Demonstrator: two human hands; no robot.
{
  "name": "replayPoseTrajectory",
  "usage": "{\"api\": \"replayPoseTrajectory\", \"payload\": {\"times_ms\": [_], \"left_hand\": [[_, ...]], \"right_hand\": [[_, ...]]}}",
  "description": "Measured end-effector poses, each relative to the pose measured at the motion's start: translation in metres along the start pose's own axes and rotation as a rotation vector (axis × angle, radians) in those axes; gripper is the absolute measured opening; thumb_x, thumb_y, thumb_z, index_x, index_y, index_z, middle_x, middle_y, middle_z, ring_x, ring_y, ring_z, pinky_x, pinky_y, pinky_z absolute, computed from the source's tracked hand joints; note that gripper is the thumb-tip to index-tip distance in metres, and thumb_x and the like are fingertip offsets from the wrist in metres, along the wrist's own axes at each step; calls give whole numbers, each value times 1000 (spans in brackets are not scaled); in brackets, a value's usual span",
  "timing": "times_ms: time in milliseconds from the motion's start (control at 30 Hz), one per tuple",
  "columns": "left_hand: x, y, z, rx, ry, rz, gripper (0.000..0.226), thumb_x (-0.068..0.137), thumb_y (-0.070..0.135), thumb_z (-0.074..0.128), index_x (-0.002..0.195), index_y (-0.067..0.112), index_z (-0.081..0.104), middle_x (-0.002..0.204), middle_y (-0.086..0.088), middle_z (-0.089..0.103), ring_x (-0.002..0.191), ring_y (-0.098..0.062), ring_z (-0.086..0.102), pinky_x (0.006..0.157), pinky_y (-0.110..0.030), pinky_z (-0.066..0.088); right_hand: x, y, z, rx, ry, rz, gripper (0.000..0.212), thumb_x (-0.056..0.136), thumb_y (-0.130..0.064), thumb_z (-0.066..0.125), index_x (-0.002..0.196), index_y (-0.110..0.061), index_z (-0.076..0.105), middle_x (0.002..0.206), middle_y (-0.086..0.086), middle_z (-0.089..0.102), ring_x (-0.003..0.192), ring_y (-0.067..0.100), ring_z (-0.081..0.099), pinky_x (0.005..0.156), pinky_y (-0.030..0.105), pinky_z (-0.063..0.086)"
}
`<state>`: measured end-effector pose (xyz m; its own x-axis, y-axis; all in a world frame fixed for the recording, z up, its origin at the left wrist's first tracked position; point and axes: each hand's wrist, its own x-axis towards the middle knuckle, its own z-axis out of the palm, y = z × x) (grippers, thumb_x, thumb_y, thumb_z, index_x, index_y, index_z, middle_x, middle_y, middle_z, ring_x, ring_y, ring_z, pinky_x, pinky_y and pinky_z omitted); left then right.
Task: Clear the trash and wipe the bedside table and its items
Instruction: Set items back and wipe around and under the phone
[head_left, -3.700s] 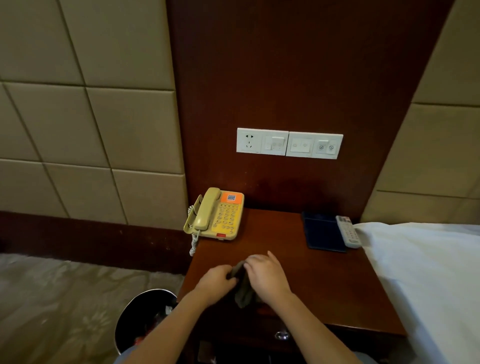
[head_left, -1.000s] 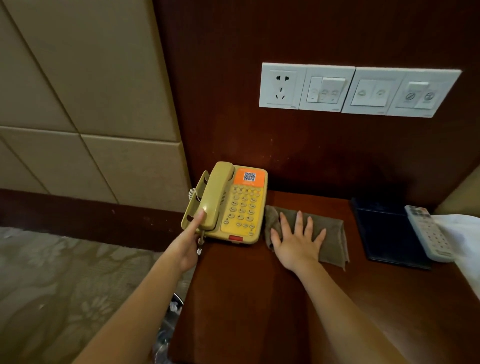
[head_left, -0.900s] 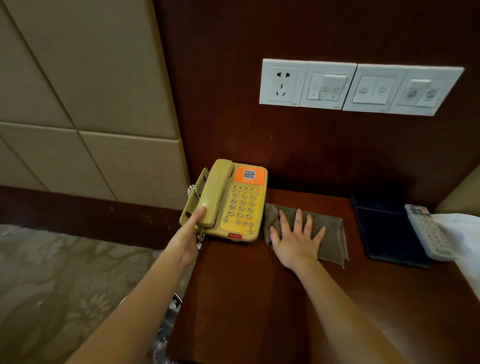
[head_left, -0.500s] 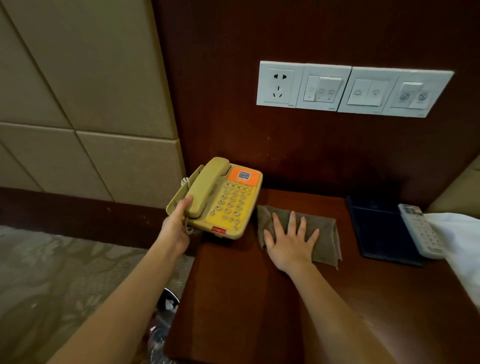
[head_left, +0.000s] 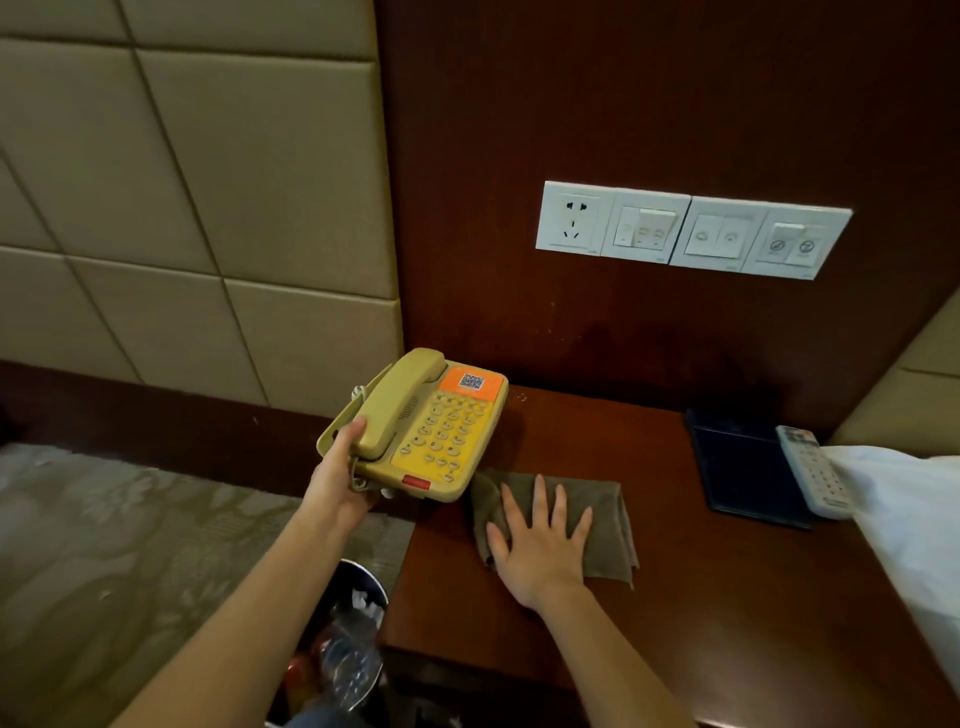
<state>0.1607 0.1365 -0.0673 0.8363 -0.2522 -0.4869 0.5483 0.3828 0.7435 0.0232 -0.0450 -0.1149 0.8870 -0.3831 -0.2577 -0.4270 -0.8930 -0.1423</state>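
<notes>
Dark wooden table (head_left: 727, 597) below the wall switches (head_left: 693, 228): left hand (head_left: 337, 483) has its grip grasping the tilted telephone (head_left: 436, 426); right hand (head_left: 540, 545), grip released, presses the cloth (head_left: 605, 519) flat.

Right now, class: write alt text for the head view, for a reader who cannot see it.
A left hand grips a yellow telephone at the left edge of a wooden bedside table, while the right hand presses flat on a brown cloth beside it. A white remote lies along a dark tray at right; a bin of trash stands below.
</notes>
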Motion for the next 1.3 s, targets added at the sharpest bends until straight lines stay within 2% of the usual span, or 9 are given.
{"api": "replayPoseTrajectory", "payload": {"times_ms": [200, 333, 500, 600, 733, 867, 1100, 1200, 1300], "left_hand": [[-40, 15, -19, -117, 35, 16, 51, 86, 43, 61, 127, 12, 56, 102, -10, 67, 84, -25, 65, 64, -38, 49], [-52, 17, -34, -146, 60, 22, 47, 87, 42, 59, 123, 12, 55, 98, -9, 65, 83, -23, 63, 65, -36, 47], [-51, 12, -47, -191, 97, 16, 47, 86, 42, 61, 120, 11, 53, 102, -8, 63, 85, -22, 61, 67, -34, 46], [-40, 9, -49, -198, 103, -3, 58, 83, 45, 63, 129, 12, 51, 120, -11, 61, 94, -27, 62, 68, -39, 49], [-19, 2, -53, -230, 108, -32, 65, 76, 49, 67, 129, 14, 53, 123, -12, 62, 104, -29, 62, 69, -40, 49], [6, -2, -59, -243, 108, -53, 49, 84, 48, 59, 117, 11, 56, 109, -12, 64, 89, -26, 62, 68, -36, 46], [51, 4, -64, -262, 105, -58, 59, 83, 47, 60, 131, 15, 54, 126, -13, 62, 92, -26, 64, 67, -36, 51], [66, 7, -63, -256, 89, -57, 58, 81, 46, 62, 130, 15, 54, 121, -12, 64, 86, -25, 67, 59, -31, 56], [78, 5, -64, -219, 92, -55, 55, 80, 46, 62, 124, 14, 56, 107, -10, 67, 82, -23, 66, 64, -32, 52]], "right_hand": [[-43, -22, 12, -13, -32, -51, 67, 91, -67, -1, 151, -40, -7, 158, 4, -25, 143, 33, -27, 110, 63, -15], [-58, -27, 18, -20, -37, -81, 119, 41, -75, -42, 150, -42, -9, 158, 4, -25, 143, 33, -27, 109, 64, -16], [-55, -25, 17, -32, -64, -75, 62, 94, -64, 5, 150, -42, -10, 157, 3, -27, 143, 32, -27, 109, 64, -17], [-42, -27, 13, -47, -73, -86, 61, 95, -64, 8, 150, -44, -9, 157, 2, -28, 142, 32, -27, 108, 65, -17], [-8, -35, 4, -40, -51, -116, 60, 95, -64, 10, 150, -45, -6, 158, 1, -24, 143, 31, -25, 107, 65, -18], [40, -43, -6, -44, -30, -128, 60, 95, -64, 11, 150, -45, -3, 159, 1, -20, 144, 30, -23, 109, 65, -16], [132, -46, -31, -43, 3, -144, 59, 96, -63, 13, 150, -45, -1, 160, 0, -17, 146, 29, -19, 109, 64, -13], [165, -42, -39, -51, 23, -136, 60, 95, -64, 13, 150, -46, 0, 161, 0, -16, 146, 29, -17, 110, 64, -12], [190, -37, -45, -55, 38, -129, 59, 95, -65, 13, 150, -46, 1, 161, 0, -14, 147, 28, -15, 110, 63, -11]]}}
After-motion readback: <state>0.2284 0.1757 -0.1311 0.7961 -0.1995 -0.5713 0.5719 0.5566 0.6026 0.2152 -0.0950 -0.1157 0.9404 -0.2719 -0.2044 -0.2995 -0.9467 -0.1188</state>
